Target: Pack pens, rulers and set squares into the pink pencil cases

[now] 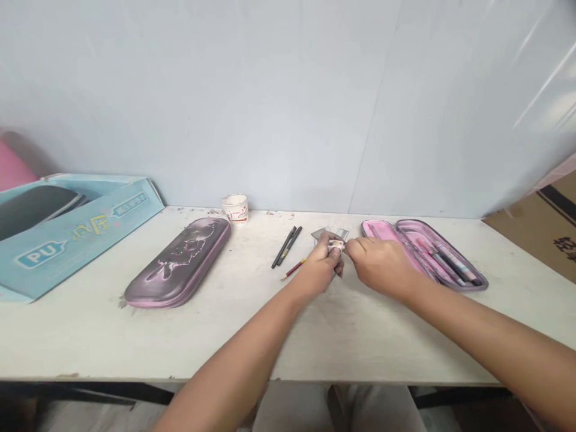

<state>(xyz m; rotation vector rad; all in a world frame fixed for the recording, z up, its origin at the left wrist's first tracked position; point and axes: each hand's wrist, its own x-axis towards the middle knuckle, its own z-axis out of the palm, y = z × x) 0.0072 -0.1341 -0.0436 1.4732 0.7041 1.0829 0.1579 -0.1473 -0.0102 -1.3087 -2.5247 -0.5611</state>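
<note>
My left hand (324, 259) is closed around a small white object with pink and yellow marks (335, 245); its kind cannot be made out. Fingers pinched, my right hand (380, 262) meets the right end of that object. Behind my left hand lie flat clear pieces like a set square or ruler (342, 233), partly covered. Two black pens (287, 247) and a red pencil (294, 268) rest just left of my hands. An open pencil case (477, 282), pink inside, holds several pens and lies partly behind my right hand.
A closed dark pencil case (180, 264) with a raised shiny picture lies on the left of the white table (252, 336). Near the wall stands a paper cup (235, 208). A blue box (90, 240) is at far left, a brown carton (540, 222) at far right.
</note>
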